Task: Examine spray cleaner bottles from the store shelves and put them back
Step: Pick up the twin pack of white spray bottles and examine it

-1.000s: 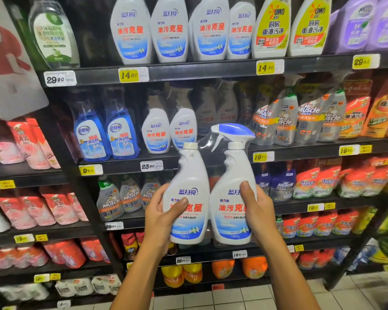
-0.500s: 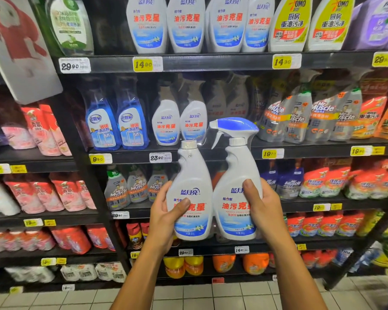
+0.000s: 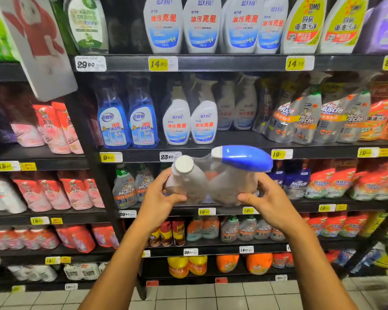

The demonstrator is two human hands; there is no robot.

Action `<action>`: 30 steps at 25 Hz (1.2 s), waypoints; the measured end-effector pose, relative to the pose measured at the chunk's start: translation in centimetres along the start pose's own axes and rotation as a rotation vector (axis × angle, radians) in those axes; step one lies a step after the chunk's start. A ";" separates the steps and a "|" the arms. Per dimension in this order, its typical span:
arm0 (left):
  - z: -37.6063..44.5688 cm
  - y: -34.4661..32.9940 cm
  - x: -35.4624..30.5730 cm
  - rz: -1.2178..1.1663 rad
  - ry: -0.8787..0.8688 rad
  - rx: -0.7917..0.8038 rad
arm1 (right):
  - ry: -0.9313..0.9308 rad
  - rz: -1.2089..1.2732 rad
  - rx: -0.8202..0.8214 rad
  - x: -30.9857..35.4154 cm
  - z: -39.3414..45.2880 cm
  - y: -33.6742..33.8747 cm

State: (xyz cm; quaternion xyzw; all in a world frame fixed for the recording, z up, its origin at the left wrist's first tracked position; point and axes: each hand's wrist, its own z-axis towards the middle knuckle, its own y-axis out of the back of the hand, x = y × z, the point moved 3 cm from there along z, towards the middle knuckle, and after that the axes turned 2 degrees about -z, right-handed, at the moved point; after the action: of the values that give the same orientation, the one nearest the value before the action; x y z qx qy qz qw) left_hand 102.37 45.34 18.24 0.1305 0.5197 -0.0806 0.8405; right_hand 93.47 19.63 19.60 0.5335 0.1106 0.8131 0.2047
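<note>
1. The left hand grips the left side of a shrink-wrapped twin pack of spray cleaner, thumb curled under its lower edge and fingers behind it.
2. The right hand grips the right side of the same pack, thumb pointing inward along the bottom and fingers wrapped behind.
3. The pack is held in the air in front of the shelves, tipped with its tops toward the camera so the labels are hidden.
4. Its left bottle ends in a flat white screw cap; its right bottle carries a blue and white trigger sprayer whose nozzle points left.
5. Just behind and above the pack, on the shelf with the 23.90 price tag, stand two matching white spray cleaner bottles side by side, with more of them in the shadow to their right.
6. Left of those stand two blue glass-cleaner bottles; to the right are grey Mr Muscle refill pouches.
7. The top shelf holds a row of larger white bottles with the same red lettering.
8. Pale floor tiles run along the foot of the black shelving.
</note>
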 end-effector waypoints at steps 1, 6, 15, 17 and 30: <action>0.1 0.2 0.0 0.007 -0.015 -0.011 | 0.023 -0.020 -0.016 0.1 0.1 -0.3; 0.1 1.7 -0.1 0.008 -0.047 -0.029 | 0.085 0.026 -0.043 0.6 0.4 -2.0; 0.5 4.7 -2.0 -0.316 -0.027 0.011 | -0.037 0.353 -0.239 4.2 2.9 -4.8; 0.6 4.9 -2.0 -0.398 -0.004 -0.006 | -0.120 0.437 -0.285 4.7 3.2 -5.8; 0.2 6.0 -4.5 -0.563 0.098 -0.091 | -0.090 0.565 -0.225 7.5 3.0 -6.6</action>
State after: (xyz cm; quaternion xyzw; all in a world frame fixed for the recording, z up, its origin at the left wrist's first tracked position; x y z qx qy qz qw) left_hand 102.17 51.04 23.15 -0.0529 0.5786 -0.2811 0.7638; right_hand 95.07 28.77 24.36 0.5528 -0.1423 0.8204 0.0332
